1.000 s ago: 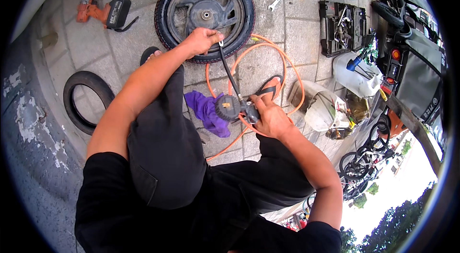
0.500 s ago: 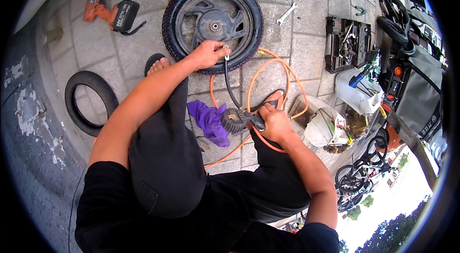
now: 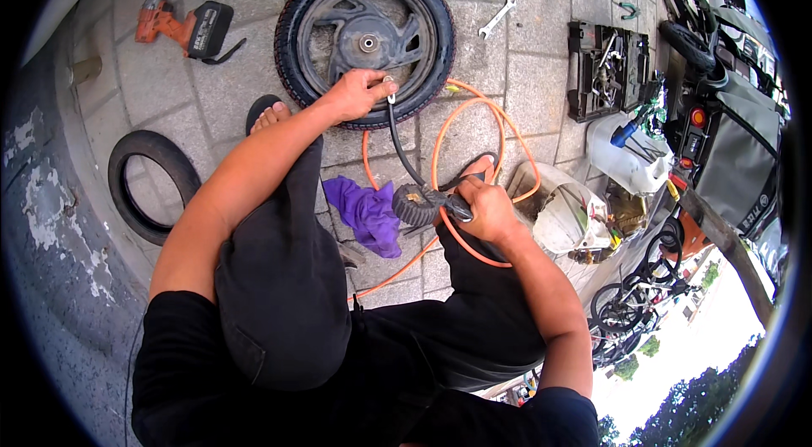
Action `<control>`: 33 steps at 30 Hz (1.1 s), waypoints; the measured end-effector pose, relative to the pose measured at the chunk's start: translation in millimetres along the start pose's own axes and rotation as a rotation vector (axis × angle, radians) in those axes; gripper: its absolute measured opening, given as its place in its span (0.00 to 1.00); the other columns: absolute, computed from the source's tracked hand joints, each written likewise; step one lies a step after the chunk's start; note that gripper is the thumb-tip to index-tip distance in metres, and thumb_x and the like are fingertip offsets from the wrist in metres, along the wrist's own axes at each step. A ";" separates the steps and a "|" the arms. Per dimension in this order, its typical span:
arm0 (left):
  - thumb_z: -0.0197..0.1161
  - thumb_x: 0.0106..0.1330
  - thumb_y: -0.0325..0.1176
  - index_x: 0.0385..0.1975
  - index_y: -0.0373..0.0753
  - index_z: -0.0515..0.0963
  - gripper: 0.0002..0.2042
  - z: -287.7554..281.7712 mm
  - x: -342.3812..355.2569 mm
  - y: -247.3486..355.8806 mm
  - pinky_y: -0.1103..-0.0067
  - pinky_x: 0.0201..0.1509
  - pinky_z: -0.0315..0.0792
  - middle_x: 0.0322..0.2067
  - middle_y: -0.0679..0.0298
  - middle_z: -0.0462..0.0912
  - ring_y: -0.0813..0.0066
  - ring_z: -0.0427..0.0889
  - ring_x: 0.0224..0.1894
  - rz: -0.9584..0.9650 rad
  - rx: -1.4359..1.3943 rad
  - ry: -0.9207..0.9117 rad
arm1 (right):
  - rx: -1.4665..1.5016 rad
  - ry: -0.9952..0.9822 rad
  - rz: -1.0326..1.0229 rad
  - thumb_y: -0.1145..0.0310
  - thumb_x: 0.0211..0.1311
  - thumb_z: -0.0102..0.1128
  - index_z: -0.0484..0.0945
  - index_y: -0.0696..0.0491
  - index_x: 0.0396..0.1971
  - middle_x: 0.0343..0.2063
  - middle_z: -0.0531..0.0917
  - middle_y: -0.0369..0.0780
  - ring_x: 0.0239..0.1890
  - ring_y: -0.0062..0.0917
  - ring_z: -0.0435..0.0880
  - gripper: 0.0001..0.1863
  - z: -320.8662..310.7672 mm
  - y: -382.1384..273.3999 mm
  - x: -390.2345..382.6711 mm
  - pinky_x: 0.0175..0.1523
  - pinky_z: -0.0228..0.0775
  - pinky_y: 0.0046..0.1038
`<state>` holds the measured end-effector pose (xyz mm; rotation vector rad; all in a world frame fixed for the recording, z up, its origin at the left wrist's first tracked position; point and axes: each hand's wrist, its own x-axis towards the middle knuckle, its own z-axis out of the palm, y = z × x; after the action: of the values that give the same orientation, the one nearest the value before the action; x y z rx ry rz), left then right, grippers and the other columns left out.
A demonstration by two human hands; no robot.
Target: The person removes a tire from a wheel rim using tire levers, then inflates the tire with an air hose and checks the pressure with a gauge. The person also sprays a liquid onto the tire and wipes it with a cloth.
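Note:
A scooter wheel with its tyre mounted lies flat on the paving in front of me. At its near rim, my left hand pinches the metal air chuck on the end of a short black hose. Whether the chuck sits on the valve cannot be made out. That hose runs back to a tyre inflator gun with a round, rubber-covered gauge. Around the inflator's handle my right hand is closed, beside my right foot. An orange air hose loops from it across the ground.
A purple cloth lies by the inflator. To the left are a loose tyre and an orange impact wrench. Rightward lie a spanner, a black toolbox, a white cut-open container and a parked scooter.
The whole view has shifted slightly, so the wheel and tools appear a little further left and up. Both hands keep the same grips on chuck and inflator.

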<state>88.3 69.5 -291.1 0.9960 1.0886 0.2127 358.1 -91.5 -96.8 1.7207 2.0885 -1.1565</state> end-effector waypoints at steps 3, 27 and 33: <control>0.68 0.75 0.48 0.68 0.32 0.76 0.30 2.3 2.2 -7.7 0.79 0.24 0.65 0.43 0.64 0.88 0.86 0.66 0.22 -0.005 -0.011 0.023 | 0.004 -0.049 0.006 0.61 0.55 0.74 0.84 0.56 0.32 0.35 0.87 0.48 0.37 0.49 0.88 0.14 -1.9 4.5 2.7 0.45 0.81 0.45; 0.68 0.75 0.42 0.70 0.27 0.71 0.31 -6.7 8.0 -28.1 0.74 0.71 0.70 0.64 0.50 0.81 0.67 0.79 0.66 0.133 0.078 -0.048 | 1.042 -0.838 0.657 0.59 0.68 0.71 0.82 0.51 0.28 0.20 0.76 0.31 0.17 0.13 0.70 0.13 -7.5 28.9 79.2 0.16 0.52 0.18; 0.67 0.75 0.42 0.69 0.28 0.73 0.30 -10.5 6.3 -21.7 0.73 0.71 0.71 0.64 0.50 0.82 0.66 0.81 0.65 0.174 0.148 -0.061 | 1.127 -0.844 0.664 0.60 0.68 0.70 0.82 0.53 0.30 0.22 0.76 0.32 0.18 0.14 0.71 0.13 0.8 34.2 79.7 0.15 0.52 0.18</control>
<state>76.1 66.8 -312.7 1.2242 0.9728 0.2429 364.5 -32.2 -159.7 1.5064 0.2630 -2.3681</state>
